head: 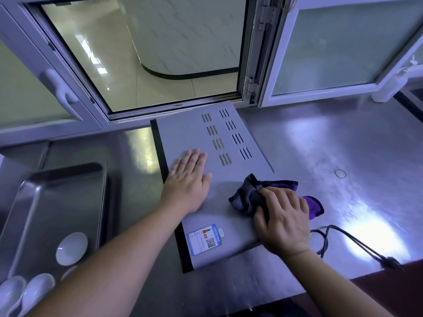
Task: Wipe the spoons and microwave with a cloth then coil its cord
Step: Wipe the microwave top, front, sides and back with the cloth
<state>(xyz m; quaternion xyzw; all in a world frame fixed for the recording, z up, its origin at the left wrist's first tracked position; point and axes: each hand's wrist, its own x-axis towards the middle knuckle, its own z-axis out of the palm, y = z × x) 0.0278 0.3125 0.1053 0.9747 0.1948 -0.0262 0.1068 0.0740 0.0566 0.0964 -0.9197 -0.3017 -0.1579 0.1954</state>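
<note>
Left hand [188,179] spread flat on grey metal microwave top [231,179], centre frame; right hand [282,221] grips crumpled purple-grey cloth [246,199] near its right edge.

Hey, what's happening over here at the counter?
A person is wiping the top of a grey microwave. The left hand rests flat on it, while the right hand grips a purple cloth near its edge. Its cord lies uncoiled on the steel counter; white spoons sit in a tray on the left.
</note>
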